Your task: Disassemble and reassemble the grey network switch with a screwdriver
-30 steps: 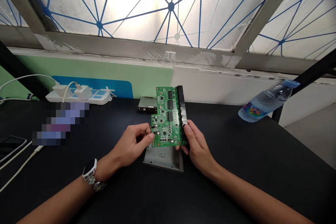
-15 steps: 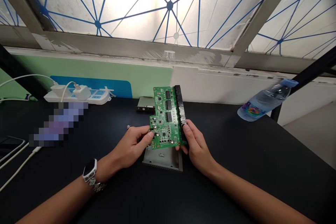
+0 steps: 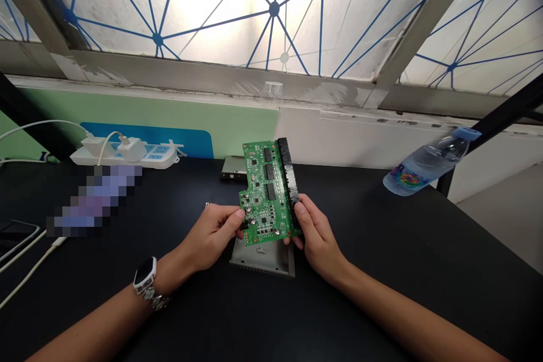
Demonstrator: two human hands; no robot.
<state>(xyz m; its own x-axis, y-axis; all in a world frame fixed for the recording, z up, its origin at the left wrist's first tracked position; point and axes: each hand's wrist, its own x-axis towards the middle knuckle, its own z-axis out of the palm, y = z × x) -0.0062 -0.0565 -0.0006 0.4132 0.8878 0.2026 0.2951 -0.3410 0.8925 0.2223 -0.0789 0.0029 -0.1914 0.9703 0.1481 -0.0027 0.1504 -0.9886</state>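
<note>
My 2 hands grip a green circuit board [image 3: 265,192] between them: my left hand [image 3: 207,236] is closed on its left edge, my right hand [image 3: 318,239] on the end of its black connector strip [image 3: 289,181]. The board is held above a grey metal tray [image 3: 262,260], with nothing joining them that I can see. Its long axis runs away from me, leaning slightly left, connectors on the right. Beyond my grip, a flat metal casing [image 3: 233,168] lies on the bench [image 3: 382,271].
</note>
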